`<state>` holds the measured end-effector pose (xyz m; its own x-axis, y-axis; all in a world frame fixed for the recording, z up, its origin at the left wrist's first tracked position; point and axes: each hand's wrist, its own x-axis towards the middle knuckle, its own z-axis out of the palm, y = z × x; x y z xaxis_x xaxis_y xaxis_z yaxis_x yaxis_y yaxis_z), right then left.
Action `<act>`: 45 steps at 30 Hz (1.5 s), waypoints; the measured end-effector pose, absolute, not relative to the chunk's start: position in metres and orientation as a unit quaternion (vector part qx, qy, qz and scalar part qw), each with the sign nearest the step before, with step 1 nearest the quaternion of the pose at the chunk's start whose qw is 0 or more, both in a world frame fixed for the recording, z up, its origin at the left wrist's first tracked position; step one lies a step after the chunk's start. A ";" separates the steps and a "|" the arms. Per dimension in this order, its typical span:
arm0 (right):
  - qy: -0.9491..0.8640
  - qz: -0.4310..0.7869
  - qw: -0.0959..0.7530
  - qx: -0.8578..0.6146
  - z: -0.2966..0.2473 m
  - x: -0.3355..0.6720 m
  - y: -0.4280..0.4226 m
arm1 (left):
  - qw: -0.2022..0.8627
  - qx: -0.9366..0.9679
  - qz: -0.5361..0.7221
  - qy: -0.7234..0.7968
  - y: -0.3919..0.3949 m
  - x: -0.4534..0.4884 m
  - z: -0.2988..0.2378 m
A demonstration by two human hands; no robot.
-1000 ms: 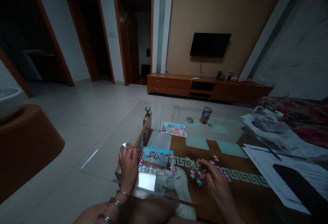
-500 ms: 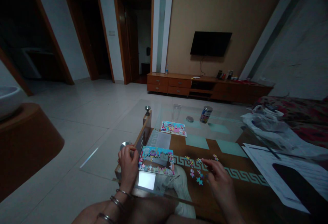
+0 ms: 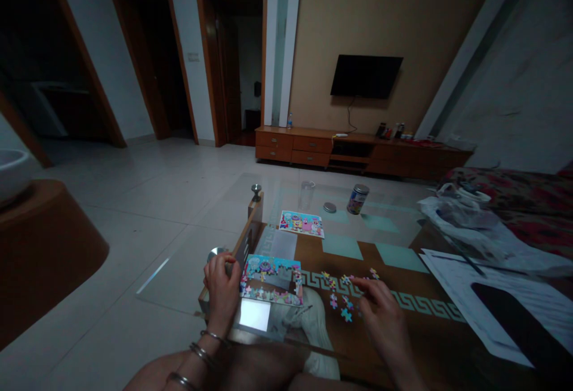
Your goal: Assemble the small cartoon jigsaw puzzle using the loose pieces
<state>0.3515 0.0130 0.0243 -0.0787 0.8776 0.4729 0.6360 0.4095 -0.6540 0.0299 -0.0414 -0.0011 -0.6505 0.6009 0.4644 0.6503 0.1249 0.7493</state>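
A partly assembled jigsaw puzzle (image 3: 273,301) lies on the glass table, its border and top joined and a gap in its middle. My left hand (image 3: 221,283) rests at its left edge, fingers loosely bent and the thumb apart; some fingertips are hidden. Right of the puzzle lie several loose puzzle pieces (image 3: 346,314). Over them reaches my right hand (image 3: 382,307), fingers stretched out and the index fingertip at a piece (image 3: 345,280). No piece shows between its fingers. Behind the puzzle is a colourful picture card (image 3: 301,224) with cartoon figures.
A clear glass (image 3: 307,194), a round metal lid (image 3: 329,207) and a printed tin (image 3: 358,199) stand at the far side. On the right are printed papers (image 3: 487,319), a black phone-like slab (image 3: 510,316) and a plastic bag (image 3: 465,215).
The view has shifted slightly. My right index finger stays among the loose pieces, and my left hand keeps its place at the puzzle's edge.
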 end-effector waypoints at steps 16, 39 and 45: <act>-0.724 0.151 0.432 -0.516 0.027 0.350 0.011 | 0.028 -0.427 -0.501 -0.752 -0.043 0.030 -0.001; -0.661 0.114 0.426 -0.607 0.030 0.409 0.045 | 0.035 -0.432 -0.488 -0.758 -0.041 0.026 -0.005; -0.634 0.097 0.419 -0.643 0.022 0.438 0.056 | 0.037 -0.438 -0.483 -0.757 -0.041 0.025 -0.004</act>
<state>0.4378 0.0558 0.0216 0.1778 0.8963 0.4062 0.7338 0.1543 -0.6616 0.0254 -0.0414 -0.0039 -0.6133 0.6274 0.4798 0.6998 0.1499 0.6984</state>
